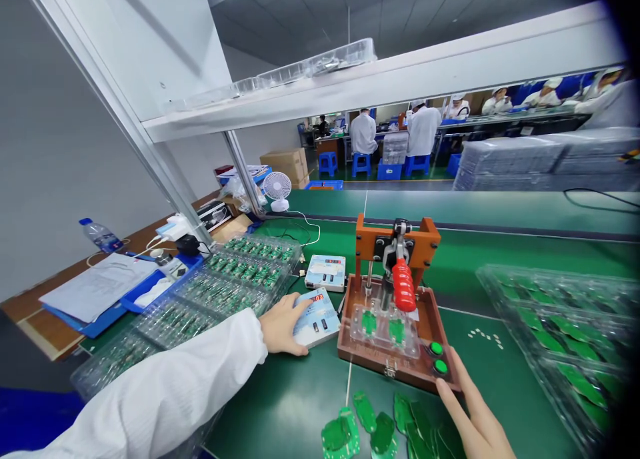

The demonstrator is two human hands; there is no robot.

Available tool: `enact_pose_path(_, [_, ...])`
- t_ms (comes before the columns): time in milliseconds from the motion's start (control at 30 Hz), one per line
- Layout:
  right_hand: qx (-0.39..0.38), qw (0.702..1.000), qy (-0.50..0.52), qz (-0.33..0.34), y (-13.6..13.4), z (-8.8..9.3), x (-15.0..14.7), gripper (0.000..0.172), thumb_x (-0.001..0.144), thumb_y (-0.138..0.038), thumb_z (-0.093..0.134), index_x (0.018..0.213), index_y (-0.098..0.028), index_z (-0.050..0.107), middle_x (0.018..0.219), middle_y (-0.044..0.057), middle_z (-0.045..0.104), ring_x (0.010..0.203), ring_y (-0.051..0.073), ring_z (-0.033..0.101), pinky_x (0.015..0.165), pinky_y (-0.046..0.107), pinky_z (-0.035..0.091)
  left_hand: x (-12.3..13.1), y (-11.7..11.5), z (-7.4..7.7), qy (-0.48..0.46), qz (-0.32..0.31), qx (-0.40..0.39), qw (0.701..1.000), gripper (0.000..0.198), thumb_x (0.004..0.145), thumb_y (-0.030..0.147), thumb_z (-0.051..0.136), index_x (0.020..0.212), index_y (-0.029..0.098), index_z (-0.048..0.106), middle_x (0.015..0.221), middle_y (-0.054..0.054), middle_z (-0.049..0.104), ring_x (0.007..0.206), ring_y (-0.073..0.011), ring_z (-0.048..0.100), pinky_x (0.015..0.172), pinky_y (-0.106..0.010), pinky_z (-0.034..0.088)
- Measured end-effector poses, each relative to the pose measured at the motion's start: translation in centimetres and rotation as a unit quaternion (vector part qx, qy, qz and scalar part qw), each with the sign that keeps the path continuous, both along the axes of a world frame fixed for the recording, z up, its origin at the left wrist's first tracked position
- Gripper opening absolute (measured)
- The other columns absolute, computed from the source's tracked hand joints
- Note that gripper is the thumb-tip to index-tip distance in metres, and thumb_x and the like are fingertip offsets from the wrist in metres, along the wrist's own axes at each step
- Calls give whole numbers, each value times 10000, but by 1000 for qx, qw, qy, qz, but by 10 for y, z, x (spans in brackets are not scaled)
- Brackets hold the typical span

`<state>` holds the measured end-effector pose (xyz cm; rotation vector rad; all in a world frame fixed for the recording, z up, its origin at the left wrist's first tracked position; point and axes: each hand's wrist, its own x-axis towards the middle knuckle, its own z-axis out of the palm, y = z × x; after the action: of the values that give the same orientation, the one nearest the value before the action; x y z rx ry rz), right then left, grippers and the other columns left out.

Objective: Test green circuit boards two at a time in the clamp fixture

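- Our left hand [283, 323] rests on a small meter [320, 321], fingers spread flat, gripping nothing.
- Our right hand [473, 422] is open, fingers extended, near the green buttons [437, 349] on a wooden tray [350, 339].
- Two green boards [369, 322] lie level in a clear holder [384, 349], beneath a red-handled press [403, 285], well seated and clear of our fingers.

My bare left hand [283, 325] lies palm down, fingers together and gently curled, reaching out of a loose white sleeve [160, 385] (wrist just showing past the cuff). My bare right hand [473, 419] comes up from the bottom edge, fingers extended and slightly parted.
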<state>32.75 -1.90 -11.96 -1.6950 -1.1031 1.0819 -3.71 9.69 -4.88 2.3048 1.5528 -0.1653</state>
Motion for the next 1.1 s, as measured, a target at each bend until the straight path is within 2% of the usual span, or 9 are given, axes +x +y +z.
enact_pose_path(100, [4, 1000, -13, -4, 1, -3, 1, 999, 795, -898, 454, 1605, -350, 252, 1629, -78, 265, 1521, 301, 241, 1263, 493, 136, -5, 11, 12, 50, -39, -18, 998, 1214, 610, 710, 810, 1592, 221, 291, 1625, -220, 238, 1477, -468, 274, 1181, -590, 310])
enact_pose_path(167, [0, 1000, -18, -3, 1, -4, 2, 992, 795, -895, 458, 1603, -357, 257, 1624, -85, 272, 1522, 303, 237, 1255, 507, 152, -3, 26, 30, 70, -59, -17, 996, 1008, 741, 819, 641, 1525, 222, 433, 1591, -200, 347, 1452, -450, 342, 1167, -590, 329])
enact_pose_path(300, [1, 1000, -22, -7, 2, -6, 3, 988, 793, -893, 469, 1601, -365, 258, 1622, -87, 275, 1520, 305, 243, 1239, 525, 193, 16, 76, 58, 16, -63, 43, 997, 616, 977, 635, 425, 1372, 190, 585, 1405, -121, 595, 1281, -309, 572, 1120, -427, 430])
enact_pose_path(400, [-3, 1000, -15, -9, 3, -7, 4, 998, 782, -899, 476, 1597, -364, 263, 1623, -79, 273, 1507, 317, 276, 1216, 537, 262, 36, 114, 46, 1, -75, 59, 995, 622, 975, 533, 503, 1480, 172, 477, 1609, -106, 369, 1494, -269, 328, 1241, -377, 261])
enact_pose_path(467, [-9, 1000, -8, -10, 4, -7, 6, 980, 789, -894, 482, 1593, -377, 266, 1622, -79, 276, 1492, 329, 310, 1197, 548, 299, 45, 132, 28, 2, -64, 63, 996, 694, 971, 561, 506, 1533, 166, 402, 1650, -124, 276, 1541, -304, 207, 1261, -470, 191])
enact_pose_path(567, [-10, 1000, -2, -8, 5, -9, 8, 929, 819, -871, 482, 1589, -400, 266, 1618, -88, 281, 1487, 325, 322, 1185, 545, 321, 50, 144, 0, 2, -38, 76, 996, 729, 985, 613, 444, 1556, 171, 350, 1626, -160, 314, 1519, -363, 241, 1216, -620, 201])
enact_pose_path(667, [-22, 1000, -6, -9, 5, -10, 9, 906, 833, -867, 463, 1589, -411, 264, 1618, -87, 281, 1491, 326, 313, 1173, 559, 334, 46, 146, -15, -7, -35, 111, 993, 704, 993, 609, 434, 1554, 194, 347, 1564, -158, 410, 1461, -344, 346, 1210, -625, 202])
enact_pose_path(933, [17, 999, -25, -12, 4, -13, 9, 912, 819, -856, 501, 1579, -397, 295, 1605, -75, 323, 1478, 317, 341, 1203, 544, 287, 37, 134, -26, -16, -30, 174, 984, 703, 989, 587, 474, 1547, 175, 362, 1518, -174, 424, 1432, -337, 351, 1239, -577, 158])
enact_pose_path(1100, [-4, 1000, -19, -17, 5, -13, 9, 909, 825, -857, 492, 1582, -394, 294, 1608, -68, 319, 1480, 322, 336, 1196, 544, 297, 38, 127, -12, -21, -15, 144, 989, 698, 1014, 565, 418, 1587, 193, 273, 1634, -164, 281, 1515, -331, 251, 1228, -653, 136])
